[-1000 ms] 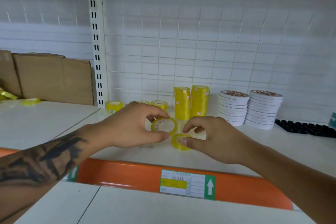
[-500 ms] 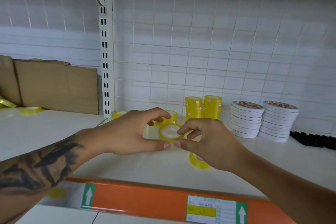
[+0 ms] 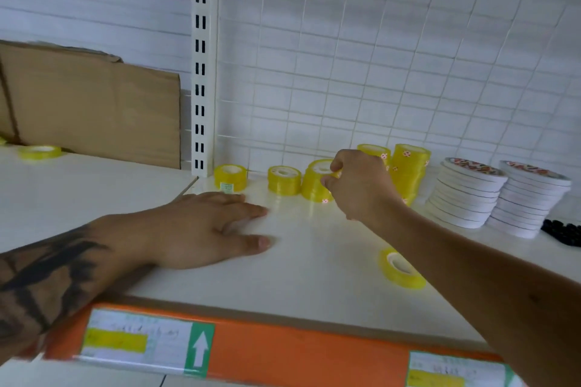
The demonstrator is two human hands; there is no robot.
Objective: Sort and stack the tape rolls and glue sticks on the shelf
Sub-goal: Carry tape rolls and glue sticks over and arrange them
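At the shelf's (image 3: 314,261) twelve o'clock, the right hand (image 3: 361,185) pinches a yellow tape roll (image 3: 320,168) onto a short stack (image 3: 314,188); the left hand (image 3: 201,229) rests flat, fingers spread; an off-centre release could topple it

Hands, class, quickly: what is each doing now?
Left hand: open, flat on the white shelf.
Right hand: pinching a yellow tape roll.

White up-arrow on green, shelf-edge label (image 3: 147,341); its print illegible.
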